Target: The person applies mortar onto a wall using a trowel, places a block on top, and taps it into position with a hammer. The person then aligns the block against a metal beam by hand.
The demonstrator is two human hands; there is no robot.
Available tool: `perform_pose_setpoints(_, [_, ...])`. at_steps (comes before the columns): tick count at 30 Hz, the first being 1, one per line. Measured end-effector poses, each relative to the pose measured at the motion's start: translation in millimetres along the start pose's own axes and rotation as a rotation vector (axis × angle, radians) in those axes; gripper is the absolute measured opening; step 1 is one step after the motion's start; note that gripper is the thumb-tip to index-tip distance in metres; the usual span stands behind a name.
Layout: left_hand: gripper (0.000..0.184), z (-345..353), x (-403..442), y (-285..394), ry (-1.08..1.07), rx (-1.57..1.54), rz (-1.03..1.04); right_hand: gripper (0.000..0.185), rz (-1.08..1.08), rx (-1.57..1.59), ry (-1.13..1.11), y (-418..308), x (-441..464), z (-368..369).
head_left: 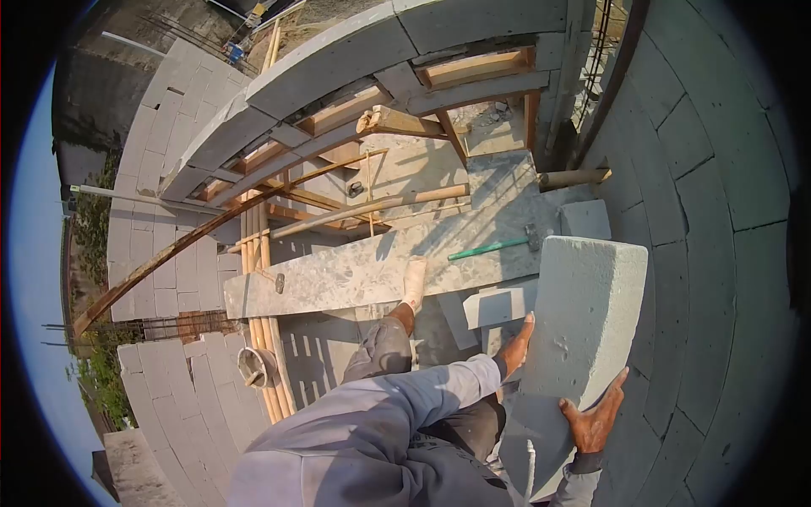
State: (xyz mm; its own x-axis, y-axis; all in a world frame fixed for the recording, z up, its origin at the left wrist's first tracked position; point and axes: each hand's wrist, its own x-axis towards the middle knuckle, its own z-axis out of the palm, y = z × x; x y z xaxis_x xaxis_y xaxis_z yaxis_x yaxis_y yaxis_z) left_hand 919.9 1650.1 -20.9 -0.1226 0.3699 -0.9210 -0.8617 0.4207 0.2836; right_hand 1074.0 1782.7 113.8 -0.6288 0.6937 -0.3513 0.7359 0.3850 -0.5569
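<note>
Right of centre, I'm clamping a long, pale-grey rectangular block (574, 313) between both hands, its long axis running up the frame: left hand (514, 349) pressing the left edge, right hand (594, 421) gripping lower right.

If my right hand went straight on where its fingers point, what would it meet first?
Probably the block wall on your right: the fingers of your right hand point past the edge of the large pale block towards it. The gap between is hard to judge.
</note>
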Motion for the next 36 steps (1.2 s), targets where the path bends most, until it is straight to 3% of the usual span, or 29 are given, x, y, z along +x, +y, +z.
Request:
perform_pose_setpoints(3, [0.081,-13.0,-53.1,53.1,0.149,-0.203,0.235,0.125,-0.137,-0.119,-0.006,-80.5,11.9,-12.0])
perform_pose_setpoints(4, [0.079,-28.1,-79.3,72.1,0.108,-0.253,0.291,0.124,-0.181,-0.179,-0.014,-107.5,13.7,-12.8])
perform_pose_setpoints(9, [0.091,-138.4,-115.5,122.3,-0.154,-0.463,-0.003,0.124,-0.407,-0.411,-0.115,-260.2,11.2,-12.9])
perform_pose_setpoints(14, [0.100,-244.8,-178.1,159.7,-0.374,-0.543,0.028,0.124,-0.478,-0.509,-0.181,-421.3,7.4,5.7])
perform_pose_setpoints(17, [0.097,-310.5,-219.9,181.1,-0.506,-0.489,0.262,0.125,-0.557,-0.511,-0.210,-498.6,11.1,25.5])
perform_pose_setpoints(18, [0.071,-327.6,-252.8,197.1,-0.428,-0.622,0.296,0.125,-0.585,-0.508,-0.223,-521.0,10.7,31.3])
perform_pose_setpoints(26, [0.076,-426.0,-275.6,233.2,-0.193,-0.776,0.568,0.125,-0.841,-0.478,-0.325,-631.2,20.6,85.6])
perform_pose_setpoints(32, [0.083,-478.3,-306.8,256.1,0.021,-0.842,0.605,0.127,-1.043,-0.358,-0.381,-678.2,42.5,132.3])
perform_pose_setpoints(36, [0.077,-493.2,-364.3,266.2,0.163,-0.982,0.720,0.126,-1.102,-0.371,-0.438,-711.5,41.7,156.8])
